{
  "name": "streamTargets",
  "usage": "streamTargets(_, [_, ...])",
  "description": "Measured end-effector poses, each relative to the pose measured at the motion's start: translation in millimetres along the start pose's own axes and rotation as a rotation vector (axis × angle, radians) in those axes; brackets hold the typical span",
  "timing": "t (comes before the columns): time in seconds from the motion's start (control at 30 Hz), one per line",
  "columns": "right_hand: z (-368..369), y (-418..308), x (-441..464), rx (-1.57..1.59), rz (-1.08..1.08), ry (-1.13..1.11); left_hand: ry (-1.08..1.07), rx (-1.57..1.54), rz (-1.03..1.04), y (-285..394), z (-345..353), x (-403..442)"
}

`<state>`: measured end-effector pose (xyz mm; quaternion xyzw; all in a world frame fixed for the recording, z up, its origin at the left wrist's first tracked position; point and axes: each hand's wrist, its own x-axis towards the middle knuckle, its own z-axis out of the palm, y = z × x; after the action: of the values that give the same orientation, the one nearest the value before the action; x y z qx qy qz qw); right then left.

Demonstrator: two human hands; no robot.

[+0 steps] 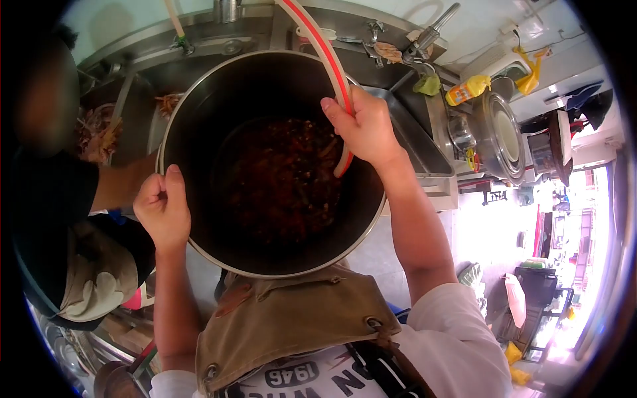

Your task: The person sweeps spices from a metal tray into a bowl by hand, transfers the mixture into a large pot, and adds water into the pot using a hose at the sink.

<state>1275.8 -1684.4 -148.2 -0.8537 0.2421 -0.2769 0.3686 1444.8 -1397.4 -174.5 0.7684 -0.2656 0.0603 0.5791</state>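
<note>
A large dark pot (199, 219) with a pale metal rim holds dark reddish-brown liquid (279, 186) with bits of food in it. My left hand (164, 205) is closed on the pot's rim at the left, thumb on top. My right hand (363, 126) grips a clear hose (325, 50) with a red stripe. The hose comes down from the top of the view, and its end hangs inside the pot, above the liquid. No stream from the hose can be made out.
Behind the pot runs a metal sink (424, 142) with taps (375, 43). A co-worker in dark clothes (50, 212) stands close at the left. To the right are a yellow bottle (468, 89) and metal bowls (497, 136). Food scraps (99, 132) lie in the left sink.
</note>
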Motion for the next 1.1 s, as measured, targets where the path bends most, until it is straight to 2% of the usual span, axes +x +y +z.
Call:
streamTargets(0.5, [2,6,-1,0.088,0.001,-0.009,0.003,0.047,0.027,-2,-2,0])
streamTargets(0.6, [-6,-1,-4,0.022,-0.012,-0.013,0.016,-0.142,0.003,-6,5,-1])
streamTargets(0.63, [-5,-5,-3,0.022,-0.042,-0.007,0.001,0.051,0.066,4,0,-3])
streamTargets(0.67, [-5,-4,-2,0.017,-0.066,0.011,0.028,0.085,0.162,-5,2,-4])
streamTargets(0.7, [-3,2,-5,0.028,-0.091,0.021,0.061,-0.140,0.087,-20,9,-9])
streamTargets(0.73, [-5,-5,-7,0.072,0.073,-0.028,0.011,-0.074,0.109,-20,4,-9])
streamTargets(0.77, [-4,-6,-8,0.090,0.000,0.011,0.039,0.147,0.169,9,0,-6])
streamTargets(0.8, [-5,-7,-8,0.083,0.040,-0.006,0.043,0.110,0.205,6,0,-5])
streamTargets(0.83, [-3,-7,-8,0.105,0.024,0.001,0.040,0.032,0.137,-1,2,-7])
streamTargets(1.1, [-4,-14,0,0.120,0.062,-0.003,0.036,0.057,0.155,19,-6,10])
